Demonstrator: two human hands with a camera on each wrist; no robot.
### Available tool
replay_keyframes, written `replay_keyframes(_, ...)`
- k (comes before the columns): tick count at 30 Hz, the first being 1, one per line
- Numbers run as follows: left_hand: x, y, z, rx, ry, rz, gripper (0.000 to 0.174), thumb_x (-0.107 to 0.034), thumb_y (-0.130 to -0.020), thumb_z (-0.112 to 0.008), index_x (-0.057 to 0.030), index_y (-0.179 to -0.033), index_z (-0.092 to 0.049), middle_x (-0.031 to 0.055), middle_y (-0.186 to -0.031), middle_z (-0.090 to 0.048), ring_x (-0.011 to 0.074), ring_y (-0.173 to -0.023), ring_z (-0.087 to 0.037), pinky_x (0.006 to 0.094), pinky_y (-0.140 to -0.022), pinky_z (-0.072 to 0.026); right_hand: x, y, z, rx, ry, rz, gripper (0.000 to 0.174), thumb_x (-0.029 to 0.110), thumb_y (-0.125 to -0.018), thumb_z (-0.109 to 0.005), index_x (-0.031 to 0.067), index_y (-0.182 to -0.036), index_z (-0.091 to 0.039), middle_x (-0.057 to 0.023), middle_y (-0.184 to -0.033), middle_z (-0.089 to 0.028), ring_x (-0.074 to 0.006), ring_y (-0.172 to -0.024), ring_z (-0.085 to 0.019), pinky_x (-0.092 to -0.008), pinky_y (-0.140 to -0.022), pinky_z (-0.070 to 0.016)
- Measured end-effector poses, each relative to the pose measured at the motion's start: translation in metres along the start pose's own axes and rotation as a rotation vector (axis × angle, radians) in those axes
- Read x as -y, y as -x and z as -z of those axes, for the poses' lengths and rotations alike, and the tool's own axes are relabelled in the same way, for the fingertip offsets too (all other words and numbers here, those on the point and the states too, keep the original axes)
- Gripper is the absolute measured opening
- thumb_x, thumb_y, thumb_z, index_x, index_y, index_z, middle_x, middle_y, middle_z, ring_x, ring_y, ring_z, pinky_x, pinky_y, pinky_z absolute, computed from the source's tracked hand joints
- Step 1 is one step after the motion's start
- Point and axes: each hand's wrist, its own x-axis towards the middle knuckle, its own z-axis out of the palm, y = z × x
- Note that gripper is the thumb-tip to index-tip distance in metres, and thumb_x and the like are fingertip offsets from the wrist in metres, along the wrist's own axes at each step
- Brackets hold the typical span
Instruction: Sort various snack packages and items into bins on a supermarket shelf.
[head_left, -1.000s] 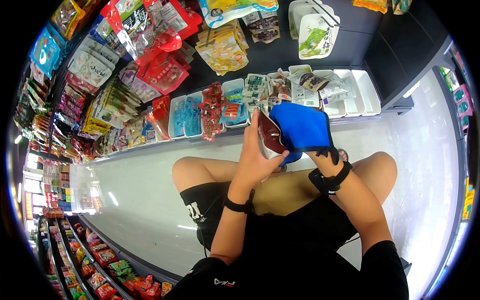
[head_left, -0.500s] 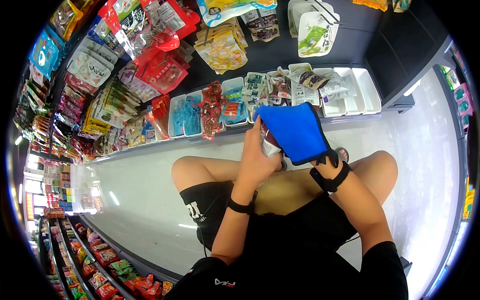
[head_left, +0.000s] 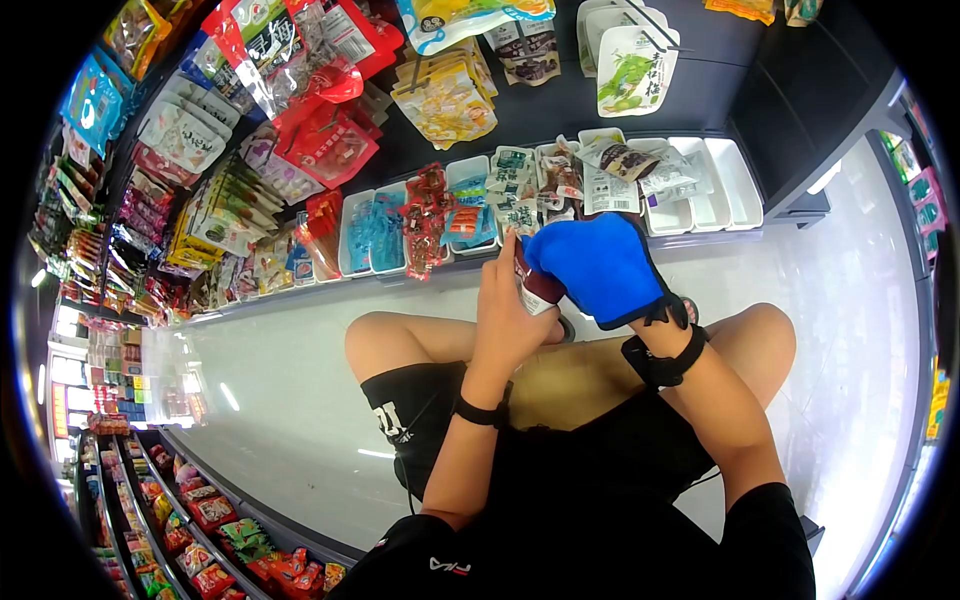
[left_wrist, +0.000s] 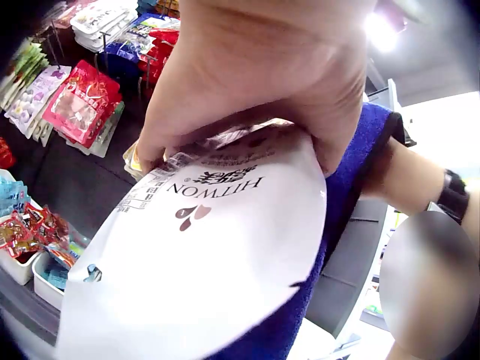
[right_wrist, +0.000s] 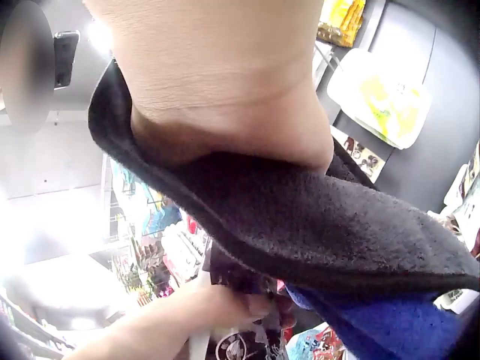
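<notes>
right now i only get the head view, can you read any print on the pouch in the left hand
Observer: Yes, in the left wrist view the white face of the pouch carries dark HITWON lettering.
Operator: ok and what's the blue mitt like inside, i just see its outside
Observer: The right wrist view shows dark grey fabric inside its black edge.
</notes>
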Motion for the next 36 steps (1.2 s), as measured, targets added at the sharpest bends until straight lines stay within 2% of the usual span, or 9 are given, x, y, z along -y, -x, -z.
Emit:
replay_keyframes(3, 0.000, -0.001, 0.001, -0.006, 0.004, 0.004, 0.098, -0.007, -0.072, -0.079, 0.0000, -0.156, -0.029, 0.0197, -0.122, -0.054, 0.0369, -0.115, -0.055, 0.0430, -0.101, -0.0449, 0.001, 0.000, -0.004, -0.033, -0.001, -0.015, 0.017, 0.018, -0.081, -0.071, 0.0155, -0.098, -0.071, -0.0039, -0.083, -0.070, -0.0251, -0.072, -0.070, -0.0369, -0.060, -0.0522)
replay_keyframes(6, 0.005, 0.000, -0.008, -0.011, 0.084, -0.023, 0.104, -0.005, -0.066, -0.077, -0.0031, -0.157, -0.028, 0.0219, -0.121, -0.053, 0.0410, -0.114, -0.055, 0.0441, -0.101, -0.0464, 0.005, 0.003, -0.014, -0.106, -0.095, -0.040, 0.019, 0.019, -0.082, -0.071, 0.0145, -0.101, -0.070, -0.0044, -0.084, -0.070, -0.0252, -0.074, -0.070, -0.0368, -0.060, -0.0519)
replay_keyframes(8, 0.008, -0.001, -0.017, 0.013, 0.284, 0.052, 0.104, -0.005, -0.067, -0.077, -0.0025, -0.158, -0.026, 0.0234, -0.125, -0.053, 0.0421, -0.118, -0.055, 0.0441, -0.102, -0.0459, 0.005, 0.004, -0.021, -0.074, -0.146, -0.041, 0.021, 0.021, -0.083, -0.070, 0.0130, -0.102, -0.068, -0.0053, -0.086, -0.069, -0.0254, -0.077, -0.070, -0.0369, -0.060, -0.0515)
replay_keyframes(15, -0.005, 0.004, -0.013, -0.056, 0.143, 0.032, 0.103, -0.009, -0.068, -0.083, -0.0017, -0.155, -0.029, 0.0241, -0.126, -0.053, 0.0423, -0.119, -0.055, 0.0454, -0.102, -0.0462, 0.007, 0.001, -0.014, 0.052, -0.145, -0.082, 0.019, 0.021, -0.083, -0.071, 0.0118, -0.099, -0.067, -0.0063, -0.086, -0.069, -0.0261, -0.079, -0.071, -0.0373, -0.060, -0.0514)
replay_keyframes(18, -0.006, 0.004, -0.014, -0.077, 0.090, 0.030, 0.102, -0.011, -0.067, -0.086, -0.0010, -0.153, -0.031, 0.0238, -0.125, -0.053, 0.0423, -0.117, -0.056, 0.0456, -0.101, -0.0468, 0.010, -0.002, -0.008, 0.054, -0.079, -0.123, 0.018, 0.020, -0.080, -0.072, 0.0115, -0.096, -0.068, -0.0066, -0.088, -0.069, -0.0273, -0.079, -0.071, -0.0379, -0.059, -0.0520)
replay_keyframes(26, -0.006, 0.003, -0.014, -0.033, 0.081, -0.050, 0.099, -0.012, -0.068, -0.086, -0.0014, -0.151, -0.033, 0.0242, -0.126, -0.053, 0.0424, -0.117, -0.055, 0.0460, -0.100, -0.0473, 0.000, 0.001, -0.005, 0.092, -0.103, -0.035, 0.043, 0.021, -0.049, -0.088, 0.0129, -0.088, -0.070, -0.0061, -0.088, -0.070, -0.0306, -0.080, -0.071, -0.0403, -0.064, -0.0551)
replay_keyframes(30, -0.001, 0.002, -0.019, -0.034, 0.099, -0.079, 0.100, -0.012, -0.068, -0.085, -0.0025, -0.152, -0.032, 0.0246, -0.128, -0.052, 0.0430, -0.119, -0.055, 0.0461, -0.102, -0.0467, -0.005, 0.000, 0.005, 0.132, -0.153, 0.009, 0.043, 0.023, -0.048, -0.088, 0.0133, -0.086, -0.069, -0.0054, -0.089, -0.069, -0.0308, -0.080, -0.071, -0.0401, -0.064, -0.0547)
replay_keyframes(32, 0.008, 0.001, -0.019, -0.005, 0.122, -0.086, 0.101, -0.011, -0.069, -0.085, -0.0031, -0.153, -0.030, 0.0247, -0.128, -0.051, 0.0429, -0.119, -0.054, 0.0464, -0.102, -0.0465, -0.004, -0.003, 0.012, 0.305, -0.156, 0.006, 0.044, 0.025, -0.047, -0.088, 0.0137, -0.086, -0.069, -0.0048, -0.086, -0.069, -0.0312, -0.077, -0.070, -0.0397, -0.063, -0.0541)
replay_keyframes(36, 0.020, 0.003, -0.018, -0.015, 0.142, -0.014, 0.102, -0.008, -0.068, -0.084, -0.0031, -0.154, -0.029, 0.0252, -0.130, -0.051, 0.0426, -0.121, -0.054, 0.0464, -0.104, -0.0457, 0.004, -0.002, 0.011, 0.221, -0.170, 0.038, 0.043, 0.025, -0.049, -0.087, 0.0138, -0.087, -0.069, -0.0057, -0.082, -0.068, -0.0316, -0.075, -0.070, -0.0398, -0.062, -0.0532)
